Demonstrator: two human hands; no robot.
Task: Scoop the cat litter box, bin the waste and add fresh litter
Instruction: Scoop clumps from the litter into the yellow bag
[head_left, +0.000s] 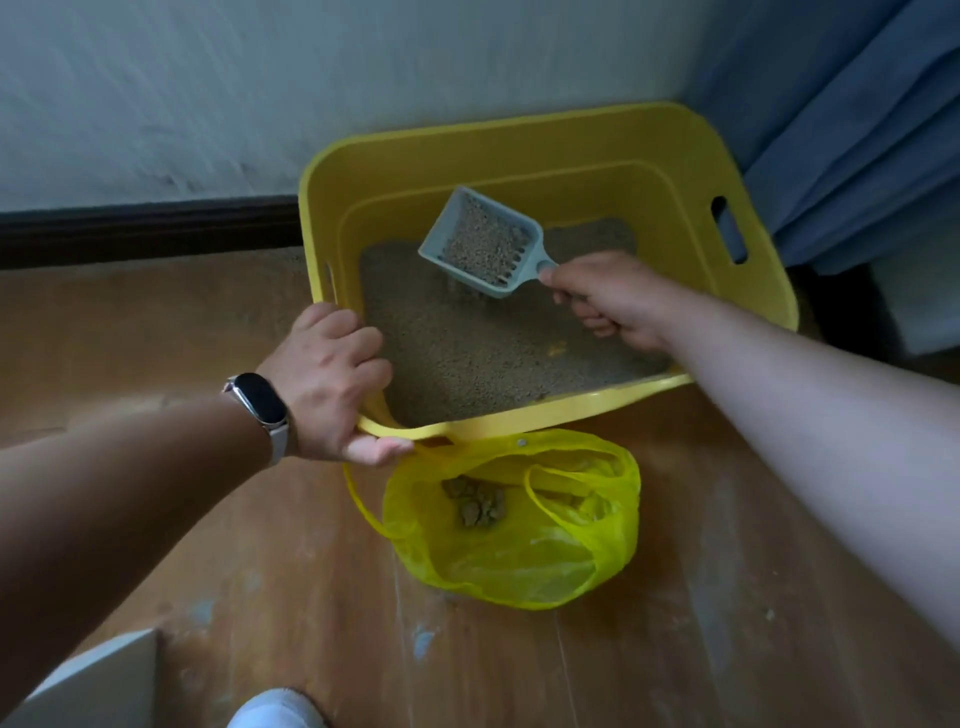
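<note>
We are in the sifting part of the scooping step. Our left grip (332, 384) is curled over the rim at the 7 o'clock corner of the litter box (519, 150), thumb under the lip, steadying it on the wooden floor (234, 571). The box is a yellow plastic tub with smooth walls, rounded corners and cut-out handles. The litter (467, 358) inside is grey-beige, fine and grainy, and lies unevenly.

Above it, toward 12 o'clock, hangs the scoop (485, 244), pale grey-blue plastic with a square mouth and slotted base, heaped with loose grains. Our right grip (608, 301) is closed round its thin handle at the scoop's 4 o'clock.

At the box's 6 o'clock, just beside its near wall, lies the bag (519, 561), thin translucent yellow film with an open mouth and brownish clumps (475, 501) inside.

Next, we judge, comes a gentle shake so clean grains drop through the slots, then a swing toward 6 o'clock to tip any lump into the bag.
</note>
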